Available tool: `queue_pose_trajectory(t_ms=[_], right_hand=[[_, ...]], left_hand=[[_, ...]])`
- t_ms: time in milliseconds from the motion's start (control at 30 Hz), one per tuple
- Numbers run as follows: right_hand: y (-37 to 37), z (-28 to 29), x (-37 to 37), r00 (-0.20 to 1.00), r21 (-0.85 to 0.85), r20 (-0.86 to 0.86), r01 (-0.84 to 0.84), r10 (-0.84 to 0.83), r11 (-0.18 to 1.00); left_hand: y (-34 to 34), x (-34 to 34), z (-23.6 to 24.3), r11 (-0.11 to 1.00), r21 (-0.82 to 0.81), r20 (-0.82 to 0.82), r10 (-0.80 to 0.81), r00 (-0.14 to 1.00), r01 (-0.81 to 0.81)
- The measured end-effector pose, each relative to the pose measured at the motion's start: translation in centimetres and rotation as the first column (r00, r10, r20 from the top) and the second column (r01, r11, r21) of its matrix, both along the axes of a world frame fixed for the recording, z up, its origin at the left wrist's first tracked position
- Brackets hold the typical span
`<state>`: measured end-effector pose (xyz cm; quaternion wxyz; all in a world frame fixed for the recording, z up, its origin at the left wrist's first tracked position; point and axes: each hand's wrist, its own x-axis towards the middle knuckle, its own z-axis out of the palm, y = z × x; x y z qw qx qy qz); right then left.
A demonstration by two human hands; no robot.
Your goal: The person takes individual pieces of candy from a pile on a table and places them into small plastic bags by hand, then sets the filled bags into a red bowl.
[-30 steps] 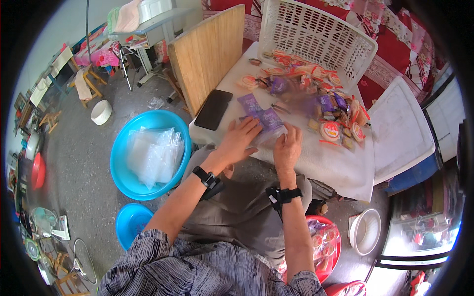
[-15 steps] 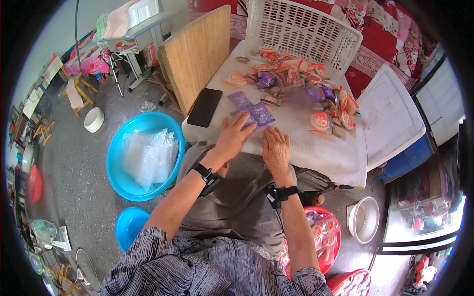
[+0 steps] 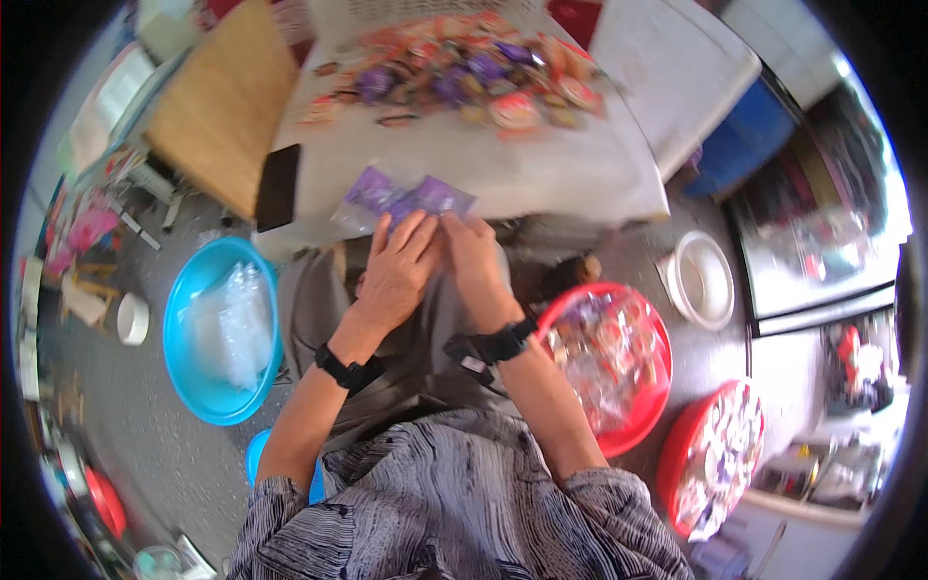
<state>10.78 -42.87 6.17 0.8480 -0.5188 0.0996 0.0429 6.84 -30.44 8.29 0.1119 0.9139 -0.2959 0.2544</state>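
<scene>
A clear bag holding purple packets [image 3: 372, 188] lies at the table's near edge. My left hand [image 3: 400, 268] has its fingers bent over the bag's lower edge, gripping it. Just to its right, my right hand [image 3: 474, 259] pinches the same bag, its fingertips partly hidden and blurred. A dark phone [image 3: 279, 187] rests left of the bag. Beyond lies a heap of orange, purple and brown wrapped snacks [image 3: 454, 72], smeared by motion.
The table [image 3: 619, 179] stands between a wooden board [image 3: 217, 111] and a white panel [image 3: 677, 68]. A cyan basin of clear bags [image 3: 179, 338] is at left; red basins of packets [image 3: 655, 362] and a white pot [image 3: 701, 280] are at right.
My view has swung, so the table sits higher in the picture. The purple packets now lie nearer the table's edge, and my hands have drawn closer together at the bag.
</scene>
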Motion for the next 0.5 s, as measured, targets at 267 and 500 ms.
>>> queue_pose_trajectory(t_ms=[267, 500], right_hand=[[-4.8, -3.1, -4.2, 0.983, -0.147, 0.108, 0.166, -0.151, 0.975], [-12.4, -4.5, -7.4, 0.962, 0.266, -0.068, 0.274, -0.266, 0.924]], left_hand=[[-5.1, -3.6, -1.1, 0.978, -0.031, -0.057, -0.206, 0.977, 0.205], [-4.7, -5.2, -0.6, 0.936, -0.192, -0.110, -0.318, 0.942, 0.294]])
